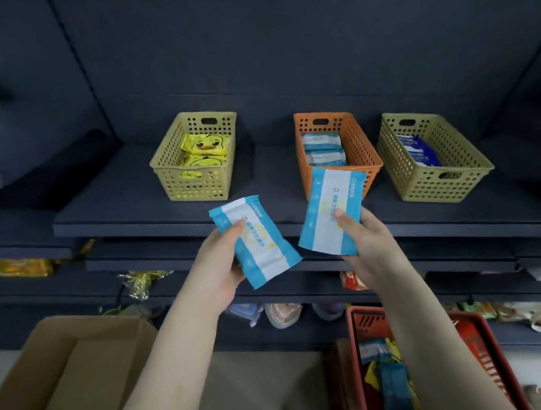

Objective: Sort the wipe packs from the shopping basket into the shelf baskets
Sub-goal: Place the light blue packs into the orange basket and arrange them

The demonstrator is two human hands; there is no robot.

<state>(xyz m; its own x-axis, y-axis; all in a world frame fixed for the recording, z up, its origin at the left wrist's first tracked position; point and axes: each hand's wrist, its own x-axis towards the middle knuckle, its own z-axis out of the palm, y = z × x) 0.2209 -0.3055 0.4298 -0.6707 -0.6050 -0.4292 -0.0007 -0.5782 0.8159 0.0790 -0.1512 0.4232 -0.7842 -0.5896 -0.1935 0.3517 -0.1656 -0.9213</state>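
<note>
Two blue-and-white wipe packs are held up in front of the shelf (162,213). One pack (256,242) is pinched in the left hand (216,261), thumb on its face and fingers tucked behind. The second pack (332,209) is clamped the same way in the right hand (367,241), its top corner already overlapping the near rim of the orange basket (358,147), where matching blue-and-white packs are stacked.

Now the risks. The right pack is raised against the orange basket's front wall, so a forward push without lift would catch that rim and could shove the basket back. The packs are soft and glossy and gripped low, so a slip is possible as they are tipped over the edge. A mix-up is also on the cards: the yellow basket (170,169) of duck-print packs sits just left, and the tan basket (461,176) with dark blue packs sits close on the right.

Room is decent. Bare shelf lies between the yellow and orange baskets, while the orange and tan ones stand nearly side by side. Space above the baskets is open. The orange basket looks part-filled, though its depth is hard to judge from here. Down at lower right, more packs are waiting in the red shopping basket (480,342).
</note>
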